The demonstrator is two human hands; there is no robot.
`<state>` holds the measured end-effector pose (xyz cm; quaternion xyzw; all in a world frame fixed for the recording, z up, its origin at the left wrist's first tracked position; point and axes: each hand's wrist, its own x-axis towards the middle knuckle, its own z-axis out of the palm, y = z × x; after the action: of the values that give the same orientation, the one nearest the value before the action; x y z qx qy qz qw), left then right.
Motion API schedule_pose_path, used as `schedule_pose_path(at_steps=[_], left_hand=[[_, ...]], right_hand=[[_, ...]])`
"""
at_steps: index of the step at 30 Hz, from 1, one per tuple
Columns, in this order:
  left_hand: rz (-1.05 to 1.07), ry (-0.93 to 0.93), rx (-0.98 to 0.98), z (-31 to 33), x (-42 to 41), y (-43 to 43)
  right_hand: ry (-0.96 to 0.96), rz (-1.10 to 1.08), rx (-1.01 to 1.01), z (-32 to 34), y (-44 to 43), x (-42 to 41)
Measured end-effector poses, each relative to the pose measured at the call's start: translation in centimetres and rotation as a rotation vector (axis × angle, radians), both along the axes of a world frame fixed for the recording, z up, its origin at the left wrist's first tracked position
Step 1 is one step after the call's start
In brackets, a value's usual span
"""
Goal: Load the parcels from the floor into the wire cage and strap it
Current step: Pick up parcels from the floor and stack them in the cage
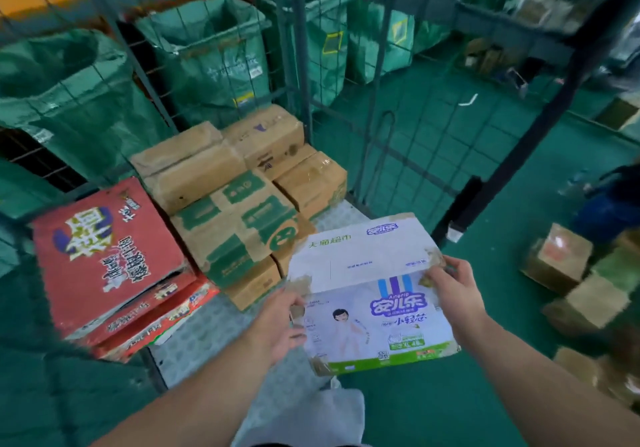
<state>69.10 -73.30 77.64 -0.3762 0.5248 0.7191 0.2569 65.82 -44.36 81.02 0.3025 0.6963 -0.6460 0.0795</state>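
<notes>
Gripping from both sides, the hands have the white printed cardboard diaper box (pixel 367 273) between them, low in the middle of the view above a grey garment (pixel 311 412). The left hand (pixel 277 322) is curled round the box's left edge with the thumb up on the front corner. The right hand (pixel 453 294) clamps the upper right corner, thumb laid over the top face and fingers wrapped behind. The box lies with its long axis running left to right between the hands, the right end a touch higher. Its purple-lettered front faces the wearer and its plain white top slopes away toward the cage. It sits at the front opening of the wire cage (pixel 298 65), partly over the pale patterned cage floor (pixel 207 342), just beside a brown carton with green print (pixel 235 228). Left of that, two red printed cartons (pixel 104 249) are stacked, the top one tilted. Behind come plain brown cardboard boxes (pixel 194 166), stacked against the back mesh. On the right, loose brown parcels (pixel 557 256) lie on the green floor (pixel 450 117). Beyond the mesh, big green woven sacks (pixel 69 83) stand in a row.
</notes>
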Motion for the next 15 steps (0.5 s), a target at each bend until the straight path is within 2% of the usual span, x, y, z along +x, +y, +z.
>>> schedule_pose_path(at_steps=[5,9,15], left_hand=[[0.094,0.025,0.064,0.2,-9.2,-0.2],[0.259,0.041,0.1,0.1,-15.5,0.0],[0.451,0.086,0.115,-1.3,-24.4,-0.1]], right_hand=[[0.008,0.039,0.073,2.3,-0.6,-9.7],[0.033,0.096,0.112,3.3,-1.1,-17.3],[0.032,0.208,0.122,2.5,-2.6,-29.7]])
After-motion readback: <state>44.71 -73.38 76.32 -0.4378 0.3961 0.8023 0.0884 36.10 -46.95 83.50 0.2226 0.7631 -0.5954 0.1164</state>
